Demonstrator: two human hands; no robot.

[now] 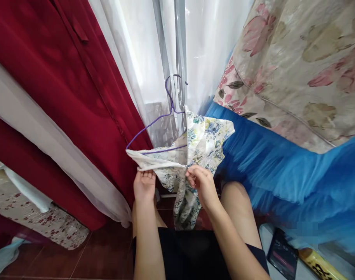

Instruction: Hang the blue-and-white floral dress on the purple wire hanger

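A white floral garment with blue and yellow flowers hangs in front of me on a purple wire hanger. The hanger's left arm is bare above the cloth, its tip at the garment's left corner. My left hand has its fingers curled at the lower edge of the garment's left side. Near the middle, my right hand pinches the edge of the opening between thumb and fingers. A pale strip of the garment stretches taut between both hands. Its lower part hangs in folds below my right hand.
Dark red cloth and white drapes hang at the left. Grey metal uprights stand behind the hanger. A pink-flowered cloth and blue tulle fill the right. A yellow container and a dark flat object are at the lower right.
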